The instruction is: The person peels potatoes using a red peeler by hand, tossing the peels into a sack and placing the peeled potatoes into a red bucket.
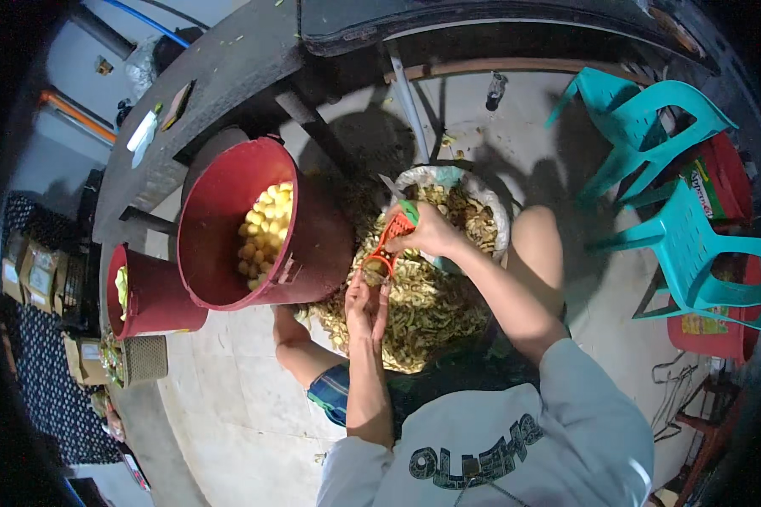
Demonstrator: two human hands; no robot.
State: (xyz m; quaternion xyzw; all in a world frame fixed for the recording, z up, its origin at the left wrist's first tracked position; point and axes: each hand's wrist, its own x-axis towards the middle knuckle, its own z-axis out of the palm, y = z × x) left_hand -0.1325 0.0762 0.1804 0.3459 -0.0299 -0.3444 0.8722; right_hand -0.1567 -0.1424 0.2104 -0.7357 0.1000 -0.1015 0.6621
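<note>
My right hand (430, 229) grips an orange peeler (390, 244), and a knife with a green handle (409, 211) is in the same grasp, its blade pointing up and left. In my left hand (363, 310) is a small round vegetable that looks like a potato (374, 271), and the peeler's head lies against it. Below both hands spreads a large heap of peelings (412, 323) between my legs. A white sack (500, 218) with peelings in it stands beyond my right hand. To the left, a big red tub (320, 247) holds many peeled yellow potatoes (269, 218).
A smaller red bucket (168, 310) and a woven basket (147, 358) stand at the left. Teal plastic chairs (691, 253) are on the right, near red containers (726, 171). A dark table (222, 63) and a metal leg (409, 108) border the far side.
</note>
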